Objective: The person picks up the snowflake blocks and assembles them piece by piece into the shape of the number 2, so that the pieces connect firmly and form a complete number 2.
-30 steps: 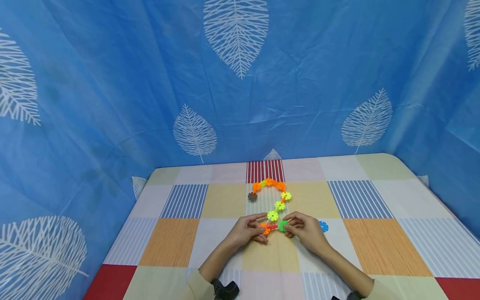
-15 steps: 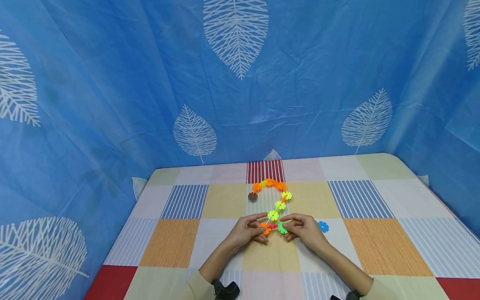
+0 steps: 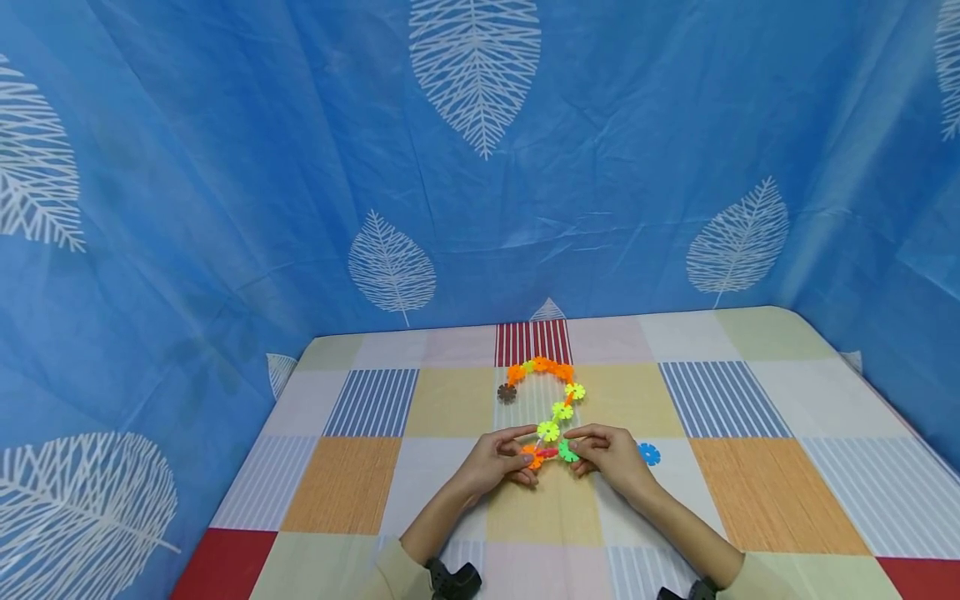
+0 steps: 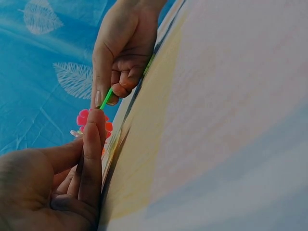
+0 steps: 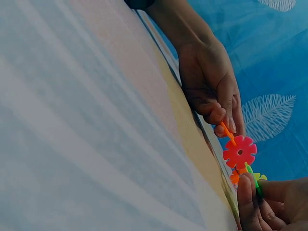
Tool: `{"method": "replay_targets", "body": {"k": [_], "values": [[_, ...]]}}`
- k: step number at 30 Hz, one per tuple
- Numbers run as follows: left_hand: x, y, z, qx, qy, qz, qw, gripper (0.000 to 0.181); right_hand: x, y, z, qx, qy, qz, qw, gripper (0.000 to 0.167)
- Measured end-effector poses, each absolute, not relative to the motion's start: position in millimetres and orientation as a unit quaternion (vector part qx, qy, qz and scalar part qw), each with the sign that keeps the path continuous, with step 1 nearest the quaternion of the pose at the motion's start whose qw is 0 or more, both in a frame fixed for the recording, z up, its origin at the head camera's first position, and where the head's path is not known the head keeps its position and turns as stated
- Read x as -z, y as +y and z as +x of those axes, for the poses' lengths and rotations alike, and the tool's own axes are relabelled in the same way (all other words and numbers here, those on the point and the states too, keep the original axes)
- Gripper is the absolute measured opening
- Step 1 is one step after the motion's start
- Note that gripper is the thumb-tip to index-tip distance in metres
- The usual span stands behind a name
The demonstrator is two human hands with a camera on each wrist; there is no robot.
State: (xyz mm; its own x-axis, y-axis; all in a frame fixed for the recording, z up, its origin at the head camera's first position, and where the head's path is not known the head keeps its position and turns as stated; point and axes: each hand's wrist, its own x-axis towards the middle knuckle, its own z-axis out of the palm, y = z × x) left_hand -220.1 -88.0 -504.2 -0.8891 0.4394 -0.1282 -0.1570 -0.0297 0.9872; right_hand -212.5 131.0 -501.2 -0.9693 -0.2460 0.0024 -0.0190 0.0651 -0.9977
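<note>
In the head view a chain of notched plastic flower discs curves over the table, with a yellow disc (image 3: 548, 431) just beyond the hands. My left hand (image 3: 486, 463) pinches an orange flower disc (image 3: 534, 457) at the near end. Between thumb and fingers, my right hand (image 3: 617, 461) pinches a green flower disc (image 3: 567, 452). A pink flower disc (image 5: 233, 156) lies between the two, facing the right wrist camera. There the green disc (image 5: 250, 169) stands edge-on against the pink one; how deep their notches interlock is unclear. Fingers partly cover the orange and green discs.
A loose blue flower disc (image 3: 648, 453) lies right of the right hand. At the chain's far end sits a brown disc (image 3: 507, 392), joined to an orange and yellow arc (image 3: 542, 365). A blue leaf-print curtain (image 3: 570, 167) hangs behind the patchwork-covered table (image 3: 738, 487).
The right fingers shift slightly on the green disc, which shows a little more than a second ago. The left hand and the rest of the chain stay almost still.
</note>
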Motion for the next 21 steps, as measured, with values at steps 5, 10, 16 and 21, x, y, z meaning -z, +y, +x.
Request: {"method": "replay_targets", "body": {"k": [5,10,16,21], "values": [[502.6,-87.4,-218.6,-0.707,0.667,0.107,0.211,0.045,501.1,131.9,-212.5,0.674,0.724,-0.110,0.095,0.027],[501.8,-85.4,-216.9,-0.701,0.673,0.113,0.209,0.046,501.6,129.6,-212.9,0.673,0.725,-0.114,0.098,0.026],[501.0,-83.4,-216.2,-0.698,0.678,0.115,0.202,0.046,501.5,129.0,-213.9,0.667,0.731,-0.104,0.102,0.027],[501.1,-85.3,-216.0,-0.693,0.683,0.107,0.204,0.045,496.7,136.4,-215.4,0.567,0.809,-0.147,0.051,0.025]]}}
